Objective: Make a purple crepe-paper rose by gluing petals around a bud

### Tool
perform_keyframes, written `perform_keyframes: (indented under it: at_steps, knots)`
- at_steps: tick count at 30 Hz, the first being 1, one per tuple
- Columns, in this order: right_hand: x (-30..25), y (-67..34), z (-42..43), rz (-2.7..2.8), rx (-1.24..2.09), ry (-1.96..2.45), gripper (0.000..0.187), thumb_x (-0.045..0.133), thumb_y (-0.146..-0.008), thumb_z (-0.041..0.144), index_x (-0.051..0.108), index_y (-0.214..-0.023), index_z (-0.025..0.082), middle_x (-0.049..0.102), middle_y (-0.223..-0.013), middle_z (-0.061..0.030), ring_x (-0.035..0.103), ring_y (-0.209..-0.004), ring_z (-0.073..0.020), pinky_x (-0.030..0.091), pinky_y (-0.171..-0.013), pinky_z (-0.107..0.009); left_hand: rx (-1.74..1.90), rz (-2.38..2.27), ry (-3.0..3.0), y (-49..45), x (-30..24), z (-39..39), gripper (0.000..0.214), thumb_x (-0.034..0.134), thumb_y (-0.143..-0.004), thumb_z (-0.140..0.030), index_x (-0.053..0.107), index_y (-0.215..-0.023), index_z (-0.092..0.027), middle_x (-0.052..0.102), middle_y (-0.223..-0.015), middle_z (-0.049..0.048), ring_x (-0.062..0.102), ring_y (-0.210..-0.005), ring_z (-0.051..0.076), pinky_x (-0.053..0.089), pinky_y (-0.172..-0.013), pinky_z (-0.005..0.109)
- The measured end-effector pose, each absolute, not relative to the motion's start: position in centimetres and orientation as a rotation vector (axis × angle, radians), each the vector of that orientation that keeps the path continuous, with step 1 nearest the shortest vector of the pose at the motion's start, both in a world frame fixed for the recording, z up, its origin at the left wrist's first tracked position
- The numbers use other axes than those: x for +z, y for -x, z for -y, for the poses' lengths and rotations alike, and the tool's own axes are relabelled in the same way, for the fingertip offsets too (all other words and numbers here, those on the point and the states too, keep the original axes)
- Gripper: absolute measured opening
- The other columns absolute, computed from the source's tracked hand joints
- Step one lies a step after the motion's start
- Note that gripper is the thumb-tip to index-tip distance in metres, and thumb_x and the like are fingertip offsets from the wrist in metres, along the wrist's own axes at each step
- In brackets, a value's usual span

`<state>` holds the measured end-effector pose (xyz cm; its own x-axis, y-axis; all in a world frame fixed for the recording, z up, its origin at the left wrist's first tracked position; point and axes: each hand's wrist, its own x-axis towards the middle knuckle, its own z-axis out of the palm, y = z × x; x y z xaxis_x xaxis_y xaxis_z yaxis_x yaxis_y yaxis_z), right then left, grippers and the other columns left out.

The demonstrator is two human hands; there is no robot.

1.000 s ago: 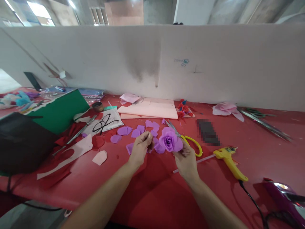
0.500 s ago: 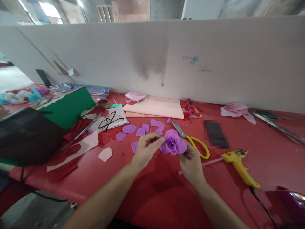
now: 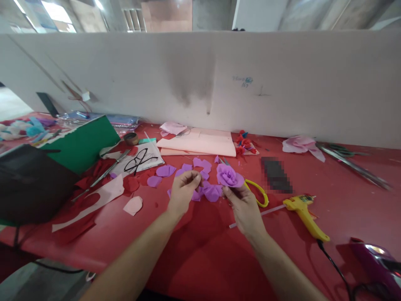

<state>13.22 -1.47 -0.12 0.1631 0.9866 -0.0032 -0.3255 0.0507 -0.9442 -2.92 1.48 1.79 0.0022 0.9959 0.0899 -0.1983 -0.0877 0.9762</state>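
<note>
A purple paper flower (image 3: 230,176) with layered petals is held upright, tilted a little toward me, in my right hand (image 3: 246,207), thumb and fingers pinching its underside. To its left, my left hand (image 3: 184,190) is closed, thumb pressed to the fingertips; whether anything sits in that pinch I cannot make out. Loose purple petals (image 3: 213,193) lie on the red table (image 3: 194,255) between and behind the hands. Scissors with yellow handles (image 3: 262,195) rest behind the right hand, their blades partly hidden by the flower.
At right lie a yellow glue gun (image 3: 308,217) with its glue stick and cord, a dark pixelated rectangle (image 3: 277,174) and a purple device (image 3: 372,261). Folded pink paper (image 3: 200,141) lies at the back. Black-framed glasses (image 3: 140,159), red scraps and a black bag (image 3: 31,184) are at left.
My left hand has come away from the flower's edge, leaving a gap. The flower has tipped back slightly in my right hand. The whole view has shifted a little.
</note>
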Motion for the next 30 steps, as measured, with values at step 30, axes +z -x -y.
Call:
perform_keyframes:
  at_steps: [30]
  knots:
    - [0.7, -13.1, 2.1, 0.804, 1.489, 0.856, 0.017, 0.083, -0.066, 0.034, 0.071, -0.072, 0.024, 0.063, -0.065, 0.0050, 0.050, -0.060, -0.0074, 0.042, -0.062, -0.020, 1.057, -0.912, -1.209, 1.4, 1.2, -0.4, 0.035, 0.055, -0.085, -0.040, 0.050, -0.060, -0.017, 0.048, -0.056, -0.0028, 0.039, -0.052, 0.008, 0.033, -0.053, 0.023]
